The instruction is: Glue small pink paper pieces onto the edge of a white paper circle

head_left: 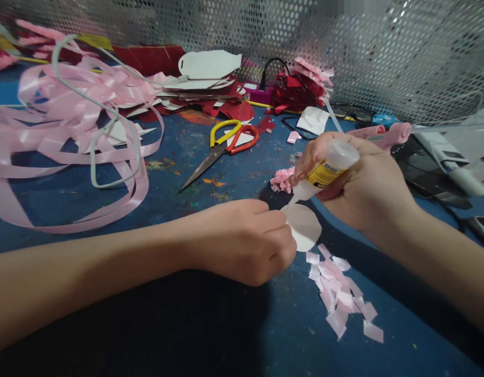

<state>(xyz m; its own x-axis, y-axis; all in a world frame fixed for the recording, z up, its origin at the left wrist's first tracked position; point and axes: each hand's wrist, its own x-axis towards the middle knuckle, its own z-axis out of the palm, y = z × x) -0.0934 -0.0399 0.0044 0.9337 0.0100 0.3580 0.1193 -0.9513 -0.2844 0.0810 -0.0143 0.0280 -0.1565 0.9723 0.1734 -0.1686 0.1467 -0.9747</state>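
Observation:
My left hand (245, 241) is closed, pinching the left edge of a small white paper disc (304, 226) just above the blue table. My right hand (363, 183) is wrapped round a small clear glue bottle (324, 170) with a yellow label. The bottle is tilted down to the left, its nozzle touching the disc's upper edge. Several pink paper pieces (341, 298) lie on the table just below the disc. A small crumpled pink paper cluster (281, 180) lies behind the bottle.
Scissors (222, 146) with yellow and red handles lie at centre back. Loose pink ribbon (69, 136) sprawls over the left. Red and white paper cutouts (202, 84) are piled at the back below a perforated metal wall (344, 42). A pink glue gun (383, 133) lies at right.

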